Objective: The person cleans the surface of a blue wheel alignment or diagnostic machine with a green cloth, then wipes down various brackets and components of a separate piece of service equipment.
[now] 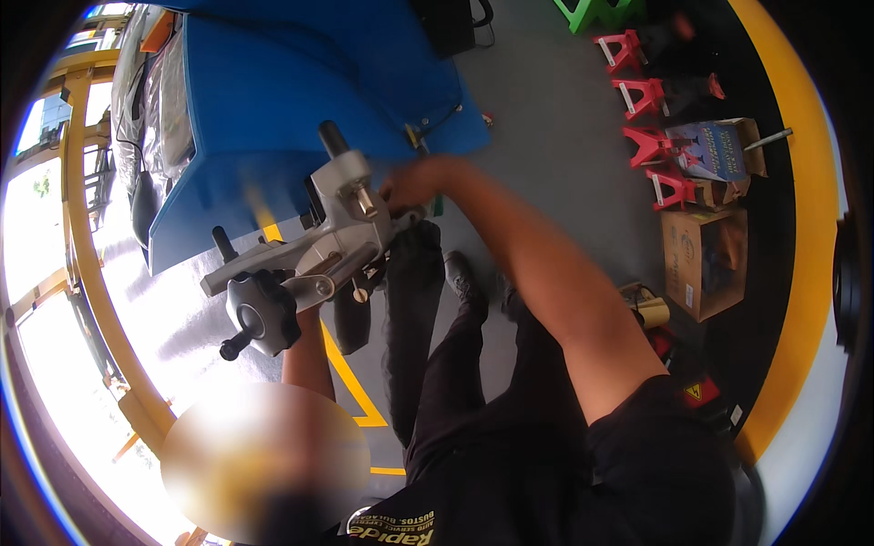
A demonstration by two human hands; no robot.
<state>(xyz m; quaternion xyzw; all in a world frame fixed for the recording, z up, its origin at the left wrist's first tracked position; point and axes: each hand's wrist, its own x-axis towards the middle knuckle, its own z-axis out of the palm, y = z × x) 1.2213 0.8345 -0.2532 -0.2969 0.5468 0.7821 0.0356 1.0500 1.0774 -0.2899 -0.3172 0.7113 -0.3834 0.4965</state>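
A grey metal clamp, which looks like a wheel-alignment clamp (341, 211), is in front of me, with black-tipped studs and a black star-shaped knob (263, 314) at its near left end. My right hand (413, 185) reaches across to its far right side, fingers curled onto it and slightly blurred. My left forearm (307, 362) runs up behind the knob end, and the clamp hides that hand. A long dark part (413, 273) hangs below the clamp; what it is cannot be told. Just beyond the clamp is a blue cabinet (273, 82).
Red jack stands (642, 99) line the right side, with a green stand (601, 10) farther off. Nearer are a printed box (710, 150) and an open cardboard box (683, 263). Plastic-wrapped items (164, 102) are left of the cabinet. A yellow frame (85, 225) edges the left side.
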